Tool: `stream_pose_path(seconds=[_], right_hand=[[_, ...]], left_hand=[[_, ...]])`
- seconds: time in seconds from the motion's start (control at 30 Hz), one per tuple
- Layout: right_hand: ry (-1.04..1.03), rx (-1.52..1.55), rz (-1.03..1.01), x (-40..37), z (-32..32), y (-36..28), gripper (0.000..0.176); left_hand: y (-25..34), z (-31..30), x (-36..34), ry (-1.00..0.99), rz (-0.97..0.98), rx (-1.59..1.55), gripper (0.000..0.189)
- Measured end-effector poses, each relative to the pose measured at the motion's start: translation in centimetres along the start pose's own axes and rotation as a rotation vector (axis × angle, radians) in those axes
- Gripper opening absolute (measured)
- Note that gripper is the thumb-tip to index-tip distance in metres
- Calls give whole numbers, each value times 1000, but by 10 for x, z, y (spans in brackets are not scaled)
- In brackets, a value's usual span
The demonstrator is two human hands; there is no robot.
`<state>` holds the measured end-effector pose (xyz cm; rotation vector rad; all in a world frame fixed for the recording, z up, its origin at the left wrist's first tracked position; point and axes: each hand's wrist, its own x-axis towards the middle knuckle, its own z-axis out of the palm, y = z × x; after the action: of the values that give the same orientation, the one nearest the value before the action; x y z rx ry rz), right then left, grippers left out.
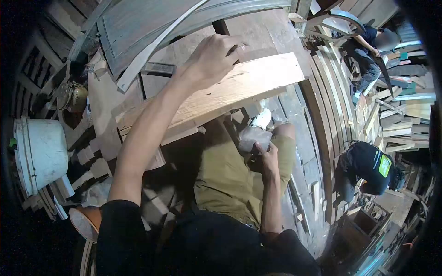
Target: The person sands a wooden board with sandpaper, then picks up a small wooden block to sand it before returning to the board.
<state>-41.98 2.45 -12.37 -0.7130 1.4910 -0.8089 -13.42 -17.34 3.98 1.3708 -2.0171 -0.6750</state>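
Note:
A long pale wooden board (258, 76) lies across the work surface in front of me, its grain facing up. My left hand (214, 57) is over its far edge, fingers curled and thumb close to the fingertips; what they hold, if anything, is hidden. Low on the right, my right hand (268, 156) is closed on a crumpled translucent plastic bag (254, 139), above my khaki shorts (230, 179). Just beyond the bag, overlapping it in this view, is a white bottle-shaped object (261, 118), under the board's near edge.
A grey-painted wooden panel (184, 20) lies at the back, with a thin curved strip (159, 46) across it. At left stands a white bucket (43, 152). Timber planks (334, 87) line the right side. One person (370, 168) bends over there; another (368, 50) is farther back.

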Motion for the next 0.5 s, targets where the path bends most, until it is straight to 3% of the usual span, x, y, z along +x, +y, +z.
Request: stream_pose_path(seconds=[0.1,0.3,0.33,0.43,0.5], right_hand=[[24,3,113,-9,7,-16,24],[49,-57,-123,4,-4,5,23],[59,3,-35,-1,-5,-1,24],[128,108,-134,-13,-4,-19,26],[258,-85,-314,-13,-19,-5,35]], left_hand=[[-8,7,1,68,81,39,29],[-6,3,1,45,18,20,33],[-7,3,1,41,18,24,32],[-9,3,2,36,20,23,32],[-8,3,0,48,18,2,33]])
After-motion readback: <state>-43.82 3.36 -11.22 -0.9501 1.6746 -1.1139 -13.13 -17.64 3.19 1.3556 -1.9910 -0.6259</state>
